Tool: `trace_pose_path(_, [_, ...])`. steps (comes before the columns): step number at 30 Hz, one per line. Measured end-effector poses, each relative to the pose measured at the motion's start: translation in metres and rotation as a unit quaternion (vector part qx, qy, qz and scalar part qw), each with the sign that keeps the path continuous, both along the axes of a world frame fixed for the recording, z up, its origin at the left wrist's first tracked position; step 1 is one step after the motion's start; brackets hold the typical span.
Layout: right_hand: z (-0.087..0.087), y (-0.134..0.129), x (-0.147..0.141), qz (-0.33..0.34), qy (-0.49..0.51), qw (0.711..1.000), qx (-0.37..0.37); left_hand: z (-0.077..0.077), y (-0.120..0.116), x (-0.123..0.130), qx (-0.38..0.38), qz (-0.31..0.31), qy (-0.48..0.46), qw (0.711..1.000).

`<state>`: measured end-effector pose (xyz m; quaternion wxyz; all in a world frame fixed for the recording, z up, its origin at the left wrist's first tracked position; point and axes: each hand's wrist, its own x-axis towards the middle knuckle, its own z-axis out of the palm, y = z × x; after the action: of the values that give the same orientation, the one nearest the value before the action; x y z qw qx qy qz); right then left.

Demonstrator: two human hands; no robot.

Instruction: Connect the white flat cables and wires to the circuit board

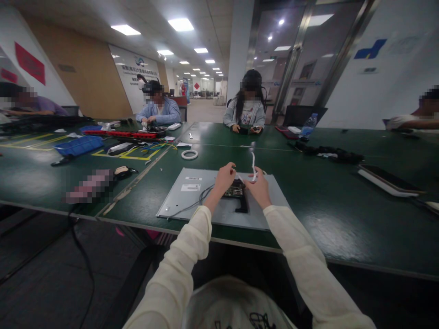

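A grey flat metal panel, like the back of a screen, lies on the table in front of me. On its middle sits a circuit board beside a black bracket; grey cables run off to the left. Above the board, my right hand pinches a narrow white strip, which looks like tape and stands up past the fingers. My left hand is closed at the fingertips, where a short white end of the strip shows. Fingers partly hide the board.
A white tape roll lies beyond the panel. Leftward are a blue tray, loose wires and a dark cable. A tablet-like device and black cables lie right. Several people sit around the green table; a water bottle stands far right.
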<state>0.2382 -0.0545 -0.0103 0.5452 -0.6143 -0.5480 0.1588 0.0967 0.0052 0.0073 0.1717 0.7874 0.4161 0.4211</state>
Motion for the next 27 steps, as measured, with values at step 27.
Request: trace_pose_path(27, [-0.004, 0.005, -0.001, 0.007, -0.001, 0.999, -0.038, 0.007, -0.026, -0.003, 0.011, 0.065, 0.201, 0.977])
